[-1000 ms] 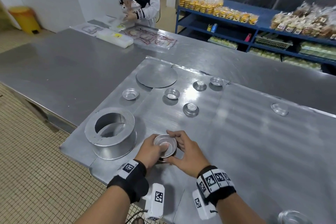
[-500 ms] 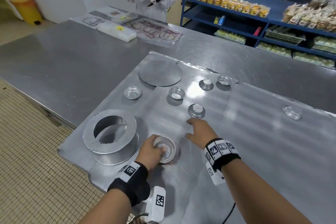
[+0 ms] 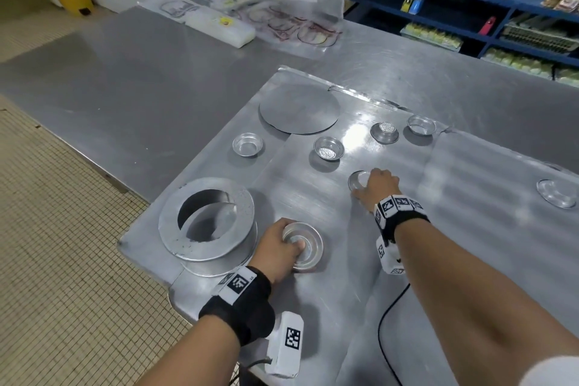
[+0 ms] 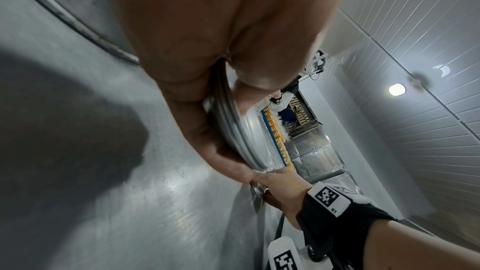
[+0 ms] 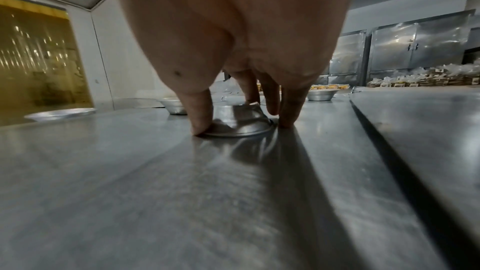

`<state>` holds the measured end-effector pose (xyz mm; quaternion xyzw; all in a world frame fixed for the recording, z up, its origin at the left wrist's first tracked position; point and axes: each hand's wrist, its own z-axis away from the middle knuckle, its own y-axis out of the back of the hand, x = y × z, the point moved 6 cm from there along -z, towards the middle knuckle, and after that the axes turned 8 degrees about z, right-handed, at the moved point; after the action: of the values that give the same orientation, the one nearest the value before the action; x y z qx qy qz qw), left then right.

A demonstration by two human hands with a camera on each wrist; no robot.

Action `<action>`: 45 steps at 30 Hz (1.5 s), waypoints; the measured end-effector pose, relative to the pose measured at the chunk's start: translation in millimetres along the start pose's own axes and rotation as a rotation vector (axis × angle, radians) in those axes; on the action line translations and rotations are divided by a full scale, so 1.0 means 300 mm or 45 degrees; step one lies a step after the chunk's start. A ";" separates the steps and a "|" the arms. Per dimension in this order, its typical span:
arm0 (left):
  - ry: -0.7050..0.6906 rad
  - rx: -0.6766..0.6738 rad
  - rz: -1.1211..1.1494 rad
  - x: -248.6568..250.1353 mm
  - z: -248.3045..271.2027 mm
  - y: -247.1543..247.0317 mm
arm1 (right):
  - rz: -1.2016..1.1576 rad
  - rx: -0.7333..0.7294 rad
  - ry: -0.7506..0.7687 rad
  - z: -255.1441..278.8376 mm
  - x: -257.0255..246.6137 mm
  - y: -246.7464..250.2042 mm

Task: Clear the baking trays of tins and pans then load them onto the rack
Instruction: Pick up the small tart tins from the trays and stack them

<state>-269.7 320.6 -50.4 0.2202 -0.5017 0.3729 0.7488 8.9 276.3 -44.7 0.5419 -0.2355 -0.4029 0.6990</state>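
My left hand [image 3: 275, 247] grips a stack of little tins [image 3: 302, 245]. My right hand [image 3: 377, 189] pinches 1 upside-down tin [image 5: 237, 122] by its rim; it looks light, thin, slippery.

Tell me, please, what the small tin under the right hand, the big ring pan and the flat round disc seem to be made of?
Small tin under the right hand: thin pressed metal, probably aluminium, bright and mirror-like. Ring pan: thicker sheet metal, likely aluminium, with a dull, scuffed grey face. Flat round disc: plain sheet metal, matt and darker grey, with no glare. The exact alloy cannot be told.
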 end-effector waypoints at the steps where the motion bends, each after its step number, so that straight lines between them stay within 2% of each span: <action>1: 0.007 0.008 -0.004 -0.006 -0.001 0.003 | -0.037 0.025 0.004 0.004 0.000 0.000; 4: 0.007 0.007 0.032 -0.019 0.006 0.006 | -0.133 0.092 0.057 0.044 -0.003 0.014; 9: 0.027 0.022 0.052 -0.045 0.013 0.010 | -0.336 0.094 0.153 0.161 -0.014 0.038; 17: 0.063 0.106 0.142 -0.018 0.057 -0.011 | -0.846 0.264 0.602 0.460 -0.055 0.043; 21: 0.033 0.123 0.147 0.005 0.081 -0.017 | -1.048 0.224 0.711 0.609 -0.070 0.034; 24: 0.027 0.075 0.135 0.018 0.100 -0.027 | -1.150 0.221 0.725 0.672 -0.064 0.011; 30: 0.129 0.032 0.266 0.005 0.107 -0.062 | -1.171 0.135 0.727 0.719 -0.087 -0.037; 39: 0.056 -0.103 0.162 0.009 0.068 -0.051 | -1.093 -0.078 0.728 0.670 -0.116 -0.071; 45: -0.021 -0.015 0.016 -0.023 0.004 -0.004 | -0.923 -0.307 0.831 0.586 -0.142 -0.104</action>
<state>-271.0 316.8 -56.3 0.2156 -0.5116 0.3728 0.7435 -159.3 208.7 -16.6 0.6021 0.2469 -0.4538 0.6088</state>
